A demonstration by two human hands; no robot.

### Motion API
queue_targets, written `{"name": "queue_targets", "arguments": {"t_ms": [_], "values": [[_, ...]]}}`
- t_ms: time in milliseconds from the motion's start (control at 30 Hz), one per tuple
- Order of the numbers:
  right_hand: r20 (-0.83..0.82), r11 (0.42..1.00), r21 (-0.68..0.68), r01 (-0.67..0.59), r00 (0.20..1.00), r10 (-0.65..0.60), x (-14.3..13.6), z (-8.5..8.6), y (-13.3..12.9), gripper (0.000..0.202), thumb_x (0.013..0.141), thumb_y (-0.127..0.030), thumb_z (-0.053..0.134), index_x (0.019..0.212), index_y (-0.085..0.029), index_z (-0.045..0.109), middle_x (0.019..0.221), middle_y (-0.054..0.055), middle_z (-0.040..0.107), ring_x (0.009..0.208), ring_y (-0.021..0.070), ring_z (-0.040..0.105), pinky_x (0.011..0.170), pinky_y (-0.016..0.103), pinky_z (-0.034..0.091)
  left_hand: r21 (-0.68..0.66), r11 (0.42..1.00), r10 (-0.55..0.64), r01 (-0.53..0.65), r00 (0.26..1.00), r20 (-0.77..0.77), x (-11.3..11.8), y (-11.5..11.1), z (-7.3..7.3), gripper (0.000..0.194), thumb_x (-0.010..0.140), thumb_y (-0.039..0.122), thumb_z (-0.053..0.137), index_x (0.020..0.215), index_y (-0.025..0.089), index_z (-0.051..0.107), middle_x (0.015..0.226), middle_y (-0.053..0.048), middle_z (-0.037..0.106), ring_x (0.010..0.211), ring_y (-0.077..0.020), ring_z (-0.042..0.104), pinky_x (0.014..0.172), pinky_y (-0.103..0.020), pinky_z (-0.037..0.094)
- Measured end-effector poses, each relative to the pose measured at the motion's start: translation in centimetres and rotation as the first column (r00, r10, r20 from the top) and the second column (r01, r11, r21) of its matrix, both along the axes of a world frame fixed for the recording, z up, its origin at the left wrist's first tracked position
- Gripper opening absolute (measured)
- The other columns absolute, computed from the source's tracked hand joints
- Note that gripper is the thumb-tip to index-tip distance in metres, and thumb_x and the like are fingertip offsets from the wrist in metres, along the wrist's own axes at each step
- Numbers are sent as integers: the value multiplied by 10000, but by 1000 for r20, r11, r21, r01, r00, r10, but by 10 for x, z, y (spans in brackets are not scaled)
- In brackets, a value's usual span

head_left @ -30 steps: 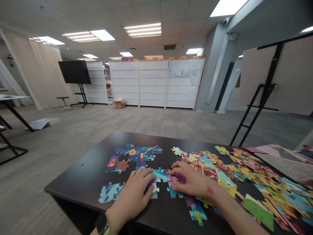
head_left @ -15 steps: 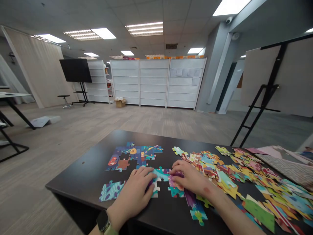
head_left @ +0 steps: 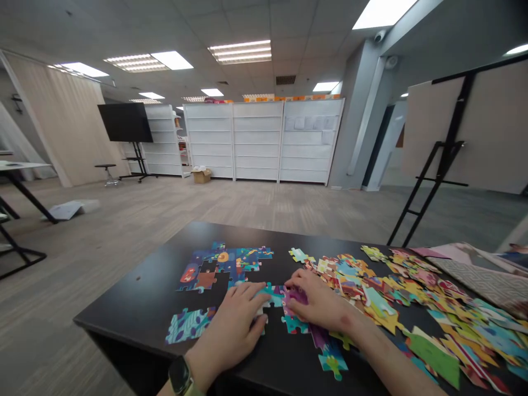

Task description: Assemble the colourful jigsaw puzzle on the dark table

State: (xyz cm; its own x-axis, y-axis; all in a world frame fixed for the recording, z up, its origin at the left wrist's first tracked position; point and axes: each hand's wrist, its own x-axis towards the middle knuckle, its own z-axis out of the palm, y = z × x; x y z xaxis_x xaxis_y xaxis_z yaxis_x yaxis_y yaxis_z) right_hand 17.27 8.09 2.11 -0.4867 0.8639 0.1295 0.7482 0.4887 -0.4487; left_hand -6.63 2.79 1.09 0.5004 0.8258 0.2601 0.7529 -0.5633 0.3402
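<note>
My left hand (head_left: 237,319) lies palm down over joined jigsaw puzzle pieces, fingers stretched forward and thumb apart; it covers most of what is under it. My right hand (head_left: 311,297) has bent fingers and thumb on a purple-pink puzzle piece (head_left: 297,294). Between the hands shows a teal puzzle piece (head_left: 274,295), joined to the pink one. Below my right wrist, a purple and blue strip of pieces (head_left: 329,349) runs toward the near edge. Left of my left hand lies a light-blue leafy section (head_left: 187,324). Beyond it is a dark-blue assembled section (head_left: 237,259) with gaps.
A large pile of loose puzzle pieces (head_left: 416,289) spreads over the right side of the black table (head_left: 140,300). A patterned cloth (head_left: 478,275) lies at the far right. Beyond the table stand white shelves (head_left: 258,143), a screen (head_left: 126,122) and a board on a black stand (head_left: 437,165).
My left hand has shifted slightly right and forward over the pieces, covering more of them. My right hand stays on the purple-pink piece. The whole view has moved a little.
</note>
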Motion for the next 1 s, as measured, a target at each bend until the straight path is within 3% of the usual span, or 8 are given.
{"name": "queue_targets", "arguments": {"t_ms": [167,367,633,800,900,1000], "values": [[-24,999,-33,8,1000,-9,3,0,4,273,779,-266,673,1042,-191,679,1056,78,638,1023,254,585,947,384,458,-24,999,-36,36,999,4,14,-3,5,355,946,221,563,1281,335,583,1421,-13,572,1310,-294,484,1107,-546,370],[-32,999,-25,26,999,-27,8,3,6,296,763,-245,678,1054,-188,678,1035,69,645,977,243,597,904,363,461,-42,999,-9,10,1000,12,12,-4,4,361,934,182,567,1262,329,596,1420,-12,571,1320,-288,479,1117,-546,362],[-65,1000,-23,21,998,-22,15,-6,18,364,822,-330,691,1149,-171,706,1141,106,636,1073,259,594,986,384,453,-60,998,-20,20,1000,6,8,-5,3,357,929,180,572,1251,332,595,1426,1,562,1336,-279,464,1128,-541,349],[-20,1000,-6,-19,1000,19,17,-1,12,454,935,-412,542,1300,-171,663,1242,139,603,1175,277,560,1063,414,422,-69,998,-9,10,1000,14,8,-5,1,361,938,190,562,1263,345,585,1443,18,549,1351,-273,448,1141,-538,329],[57,994,-108,-30,998,37,19,8,5,678,822,-471,691,1432,-207,557,1429,141,510,1344,331,445,1159,462,330,-68,998,-15,17,999,31,7,-5,0,353,943,215,565,1265,359,581,1443,34,549,1351,-267,450,1140,-527,334],[115,976,-216,-8,993,34,20,11,1,857,663,-493,831,1439,-265,548,1534,118,426,1432,374,340,1198,496,265,-66,998,-11,13,999,31,7,-5,-1,355,939,214,571,1266,352,584,1439,23,552,1347,-271,452,1142,-524,334]]}}
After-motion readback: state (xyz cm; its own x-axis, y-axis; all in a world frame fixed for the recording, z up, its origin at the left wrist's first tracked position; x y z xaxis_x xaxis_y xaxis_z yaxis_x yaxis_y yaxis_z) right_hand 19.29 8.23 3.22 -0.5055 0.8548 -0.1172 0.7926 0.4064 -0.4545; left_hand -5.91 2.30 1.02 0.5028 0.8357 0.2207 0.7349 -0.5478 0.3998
